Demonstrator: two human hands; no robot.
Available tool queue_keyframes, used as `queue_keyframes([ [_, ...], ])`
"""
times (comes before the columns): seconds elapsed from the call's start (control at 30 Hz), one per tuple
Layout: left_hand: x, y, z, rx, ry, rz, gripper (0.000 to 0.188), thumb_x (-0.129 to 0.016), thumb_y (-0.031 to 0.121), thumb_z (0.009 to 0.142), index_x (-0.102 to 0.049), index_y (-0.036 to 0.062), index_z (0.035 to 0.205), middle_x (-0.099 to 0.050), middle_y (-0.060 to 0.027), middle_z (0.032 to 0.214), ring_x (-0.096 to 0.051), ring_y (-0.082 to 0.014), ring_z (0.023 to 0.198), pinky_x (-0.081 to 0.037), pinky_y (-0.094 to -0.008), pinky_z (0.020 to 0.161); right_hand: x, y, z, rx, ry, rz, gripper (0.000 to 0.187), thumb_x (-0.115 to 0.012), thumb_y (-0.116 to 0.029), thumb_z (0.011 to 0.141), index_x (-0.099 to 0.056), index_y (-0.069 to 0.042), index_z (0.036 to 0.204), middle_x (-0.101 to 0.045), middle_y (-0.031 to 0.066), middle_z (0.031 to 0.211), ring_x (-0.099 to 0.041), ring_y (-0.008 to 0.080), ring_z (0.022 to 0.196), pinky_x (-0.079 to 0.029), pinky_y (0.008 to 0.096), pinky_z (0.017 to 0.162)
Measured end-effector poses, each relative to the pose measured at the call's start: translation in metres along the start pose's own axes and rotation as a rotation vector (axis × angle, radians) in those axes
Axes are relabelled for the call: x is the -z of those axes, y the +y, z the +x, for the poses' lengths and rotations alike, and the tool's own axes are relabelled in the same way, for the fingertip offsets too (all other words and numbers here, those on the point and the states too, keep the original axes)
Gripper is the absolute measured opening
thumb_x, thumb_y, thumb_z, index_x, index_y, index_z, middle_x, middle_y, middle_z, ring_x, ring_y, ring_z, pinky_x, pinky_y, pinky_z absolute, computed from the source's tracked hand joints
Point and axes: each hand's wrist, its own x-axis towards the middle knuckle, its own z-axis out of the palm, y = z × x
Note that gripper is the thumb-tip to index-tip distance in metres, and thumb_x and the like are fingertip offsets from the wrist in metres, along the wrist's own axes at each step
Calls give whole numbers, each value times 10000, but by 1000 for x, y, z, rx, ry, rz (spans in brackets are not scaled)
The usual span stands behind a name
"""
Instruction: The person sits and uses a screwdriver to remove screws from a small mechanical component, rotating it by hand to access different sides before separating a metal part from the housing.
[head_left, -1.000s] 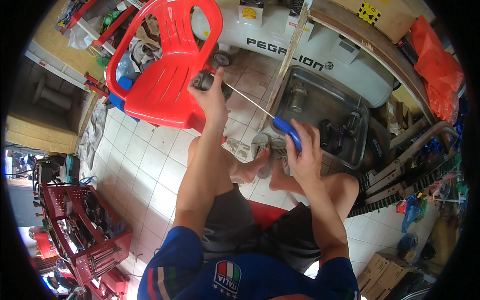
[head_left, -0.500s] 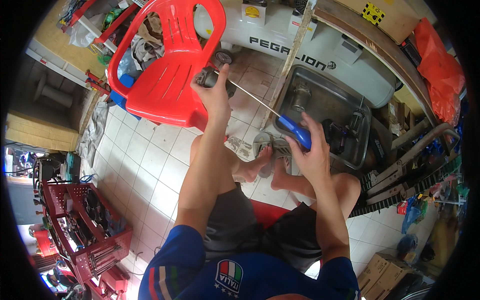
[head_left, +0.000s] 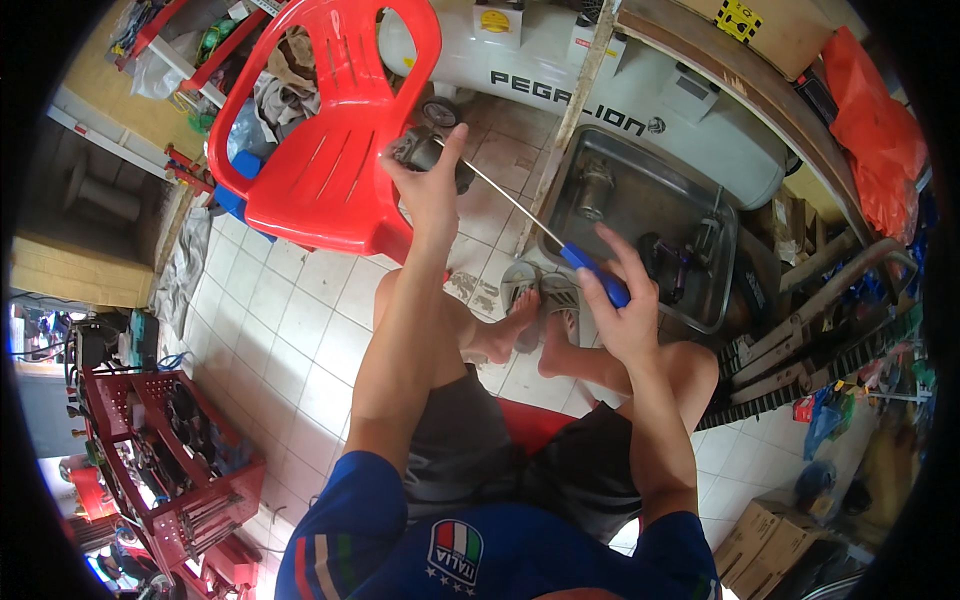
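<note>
A dark grey metal part [head_left: 418, 150], roughly cylindrical, is gripped in my left hand [head_left: 432, 195] beside the red chair's front edge; my fingers hide some of it. My right hand [head_left: 622, 300] holds a screwdriver [head_left: 592, 270] by its blue handle, with the index finger lifted off. The long thin shaft slants up and left, and its tip meets the metal part near my left thumb. What the tip touches there is too small to make out.
A red plastic chair [head_left: 320, 185] stands ahead on the left. At the right, a metal tray [head_left: 610, 238] bears a metal cylinder [head_left: 595, 190] and other dark parts. Behind it lies a white tank [head_left: 560, 70]. A red tool cart [head_left: 150, 510] is at the lower left.
The screwdriver's handle has turned a little and sits slightly lower in my right hand, whose index finger has shifted. My left hand still grips the metal part. The whole view has shifted slightly.
</note>
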Motion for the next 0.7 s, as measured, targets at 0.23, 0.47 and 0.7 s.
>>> queue_keyframes([
  [0.23, 11, -5, 6, 50, 21, 61, 797, -913, 312, 731, -397, 25, 1265, -519, -99, 1132, -524, -168, 1014, -459, -310, 865, -6, -6, 4, 195, 38, -337, 577, -791, -103, 802, -584, -108, 1340, -687, 106, 934, -683, 272, 737, -562, 382, 676],
  [0.47, 4, -6, 4, 9, 15, -39, 739, -914, 165, 738, -379, 49, 1235, -540, -65, 996, -569, -121, 816, -521, -282, 688, -20, -4, -9, 7, -31, -314, 447, -743, -216, 877, -613, -132, 1297, -718, 169, 1034, -722, 336, 842, -575, 400, 737],
  [0.7, 2, -1, -1, 2, -31, 95, 759, -915, 191, 736, -368, 46, 1242, -510, -70, 1030, -546, -129, 855, -516, -277, 685, -18, -9, -9, -154, -111, -179, 413, -711, -228, 905, -612, -126, 1293, -723, 180, 959, -725, 349, 839, -565, 393, 722],
])
